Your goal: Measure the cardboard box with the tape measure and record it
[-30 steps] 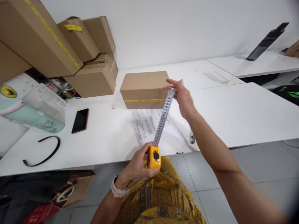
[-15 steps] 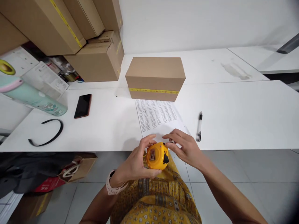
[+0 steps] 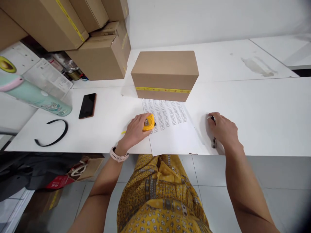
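Note:
My left hand [image 3: 135, 131] is closed around a yellow tape measure [image 3: 148, 122], resting it on the white table [image 3: 255, 110] at the left edge of a printed sheet of paper [image 3: 172, 129]. My right hand [image 3: 222, 128] lies over a black and silver pen [image 3: 213, 141] to the right of the sheet, fingers curled onto it. A cardboard box with a yellow tape band [image 3: 165, 75] stands just behind the sheet.
A black phone [image 3: 87, 105] and a curved black band [image 3: 52, 132] lie on the left of the table. A mint bottle [image 3: 34, 95], a white carton and stacked cardboard boxes [image 3: 102, 53] fill the back left. Bags sit on the floor below.
The tape blade has gone back into its case. My left hand has brought the tape measure up from my lap onto the table. My right hand has moved right onto the pen.

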`<move>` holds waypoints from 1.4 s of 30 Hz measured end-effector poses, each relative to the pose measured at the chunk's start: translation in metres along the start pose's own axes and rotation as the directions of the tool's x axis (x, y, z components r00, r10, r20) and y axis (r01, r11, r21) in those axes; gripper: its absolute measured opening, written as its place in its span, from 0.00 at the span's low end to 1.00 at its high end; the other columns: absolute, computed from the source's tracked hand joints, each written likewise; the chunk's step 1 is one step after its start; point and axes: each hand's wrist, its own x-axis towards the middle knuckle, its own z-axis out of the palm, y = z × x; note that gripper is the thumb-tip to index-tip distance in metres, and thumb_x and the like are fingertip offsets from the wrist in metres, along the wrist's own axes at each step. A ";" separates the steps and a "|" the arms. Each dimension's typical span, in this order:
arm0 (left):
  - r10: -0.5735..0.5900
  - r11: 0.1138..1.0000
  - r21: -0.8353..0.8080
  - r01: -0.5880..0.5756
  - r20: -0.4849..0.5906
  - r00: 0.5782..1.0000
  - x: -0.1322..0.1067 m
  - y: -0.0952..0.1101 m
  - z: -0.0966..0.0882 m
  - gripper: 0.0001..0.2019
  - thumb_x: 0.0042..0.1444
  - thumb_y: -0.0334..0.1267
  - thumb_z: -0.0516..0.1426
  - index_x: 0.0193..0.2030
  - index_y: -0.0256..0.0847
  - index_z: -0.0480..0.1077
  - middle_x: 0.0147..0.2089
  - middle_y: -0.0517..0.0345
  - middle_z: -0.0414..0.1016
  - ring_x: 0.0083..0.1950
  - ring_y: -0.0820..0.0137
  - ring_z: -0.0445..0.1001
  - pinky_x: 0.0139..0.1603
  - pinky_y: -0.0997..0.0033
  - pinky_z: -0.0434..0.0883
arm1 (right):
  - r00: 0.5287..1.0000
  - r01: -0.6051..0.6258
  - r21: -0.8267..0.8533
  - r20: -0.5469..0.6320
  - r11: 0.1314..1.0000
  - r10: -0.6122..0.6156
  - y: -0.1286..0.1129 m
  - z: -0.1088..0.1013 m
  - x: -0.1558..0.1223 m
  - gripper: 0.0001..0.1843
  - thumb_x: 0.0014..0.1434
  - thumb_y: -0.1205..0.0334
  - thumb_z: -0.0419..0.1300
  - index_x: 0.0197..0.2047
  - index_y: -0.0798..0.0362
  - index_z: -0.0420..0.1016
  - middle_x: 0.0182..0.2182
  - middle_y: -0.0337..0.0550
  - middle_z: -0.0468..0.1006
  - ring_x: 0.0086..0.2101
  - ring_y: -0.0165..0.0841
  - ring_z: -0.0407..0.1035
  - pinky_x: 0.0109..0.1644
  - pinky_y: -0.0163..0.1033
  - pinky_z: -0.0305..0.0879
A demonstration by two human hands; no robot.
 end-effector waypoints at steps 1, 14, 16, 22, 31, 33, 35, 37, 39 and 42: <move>0.037 0.999 0.024 -0.037 -0.022 0.999 0.000 0.003 0.002 0.27 0.60 0.32 0.59 0.66 0.40 0.61 0.64 0.46 0.71 0.65 0.55 0.69 0.66 0.49 0.68 | 1.000 0.008 0.053 -0.002 0.999 -0.008 -0.001 -0.002 -0.002 0.21 0.67 0.57 0.49 0.55 0.53 0.76 0.41 0.55 0.80 0.34 0.42 0.70 0.38 0.47 0.62; 0.409 0.894 0.115 -0.432 0.180 0.894 -0.061 0.063 0.070 0.42 0.63 0.51 0.61 0.73 0.25 0.51 0.77 0.32 0.51 0.80 0.49 0.44 0.78 0.45 0.49 | 0.953 0.037 0.939 0.069 0.342 -0.294 -0.078 -0.015 -0.070 0.18 0.55 0.53 0.72 0.48 0.46 0.80 0.31 0.40 0.78 0.30 0.33 0.72 0.35 0.40 0.71; 0.415 0.893 0.115 -0.435 0.165 0.895 -0.062 0.063 0.068 0.38 0.63 0.47 0.62 0.72 0.26 0.54 0.76 0.33 0.53 0.79 0.49 0.48 0.78 0.45 0.51 | 0.950 0.067 0.901 0.074 0.429 -0.302 -0.095 -0.003 -0.074 0.11 0.59 0.51 0.69 0.41 0.48 0.80 0.29 0.39 0.77 0.28 0.31 0.70 0.32 0.38 0.67; 0.392 0.903 0.141 -0.406 0.117 0.912 -0.060 0.066 0.066 0.25 0.68 0.40 0.56 0.69 0.31 0.61 0.73 0.38 0.61 0.76 0.52 0.58 0.75 0.47 0.58 | 0.981 0.004 0.866 0.093 0.501 -0.169 -0.122 0.031 -0.066 0.17 0.67 0.46 0.58 0.36 0.51 0.76 0.26 0.37 0.72 0.25 0.29 0.65 0.30 0.36 0.65; 0.363 0.927 0.088 -0.364 0.035 0.931 -0.059 0.068 0.068 0.21 0.68 0.39 0.56 0.63 0.30 0.65 0.70 0.36 0.65 0.73 0.51 0.62 0.74 0.49 0.63 | 0.984 0.024 0.846 0.075 0.532 -0.164 -0.121 0.040 -0.056 0.15 0.61 0.52 0.65 0.30 0.50 0.67 0.22 0.34 0.67 0.23 0.28 0.61 0.27 0.36 0.61; 0.352 0.932 0.079 -0.354 0.035 0.935 -0.059 0.067 0.068 0.20 0.69 0.39 0.55 0.64 0.31 0.65 0.70 0.35 0.65 0.74 0.51 0.61 0.74 0.48 0.63 | 0.985 0.073 0.805 0.034 0.589 -0.168 -0.122 0.037 -0.056 0.15 0.61 0.55 0.63 0.28 0.49 0.64 0.21 0.33 0.63 0.22 0.27 0.57 0.25 0.35 0.56; 0.352 0.932 0.077 -0.355 0.045 0.935 -0.060 0.067 0.069 0.20 0.69 0.39 0.55 0.64 0.31 0.65 0.71 0.34 0.64 0.74 0.51 0.61 0.74 0.47 0.63 | 0.978 0.089 0.784 0.048 0.614 -0.203 -0.124 0.035 -0.056 0.15 0.61 0.57 0.62 0.27 0.49 0.62 0.20 0.32 0.62 0.22 0.27 0.56 0.25 0.35 0.55; 0.355 0.930 0.078 -0.358 0.050 0.933 -0.061 0.067 0.071 0.21 0.70 0.39 0.54 0.65 0.31 0.64 0.71 0.35 0.63 0.75 0.51 0.60 0.73 0.46 0.63 | 0.972 0.100 0.774 0.058 0.625 -0.227 -0.126 0.034 -0.056 0.15 0.61 0.57 0.61 0.27 0.49 0.62 0.19 0.32 0.62 0.21 0.27 0.56 0.25 0.35 0.54; 0.354 0.931 0.077 -0.357 0.041 0.934 -0.061 0.066 0.072 0.21 0.70 0.40 0.54 0.65 0.32 0.64 0.71 0.35 0.64 0.74 0.51 0.60 0.73 0.46 0.64 | 0.972 0.106 0.769 0.055 0.631 -0.230 -0.126 0.035 -0.056 0.14 0.61 0.57 0.61 0.27 0.49 0.62 0.19 0.32 0.62 0.21 0.27 0.56 0.25 0.35 0.55; 0.358 0.929 0.081 -0.360 0.034 0.933 -0.061 0.066 0.073 0.21 0.70 0.40 0.53 0.65 0.32 0.65 0.70 0.35 0.65 0.74 0.51 0.60 0.73 0.46 0.64 | 0.974 0.109 0.760 0.046 0.641 -0.220 -0.126 0.036 -0.056 0.14 0.61 0.57 0.61 0.27 0.49 0.62 0.20 0.33 0.63 0.22 0.27 0.57 0.25 0.35 0.55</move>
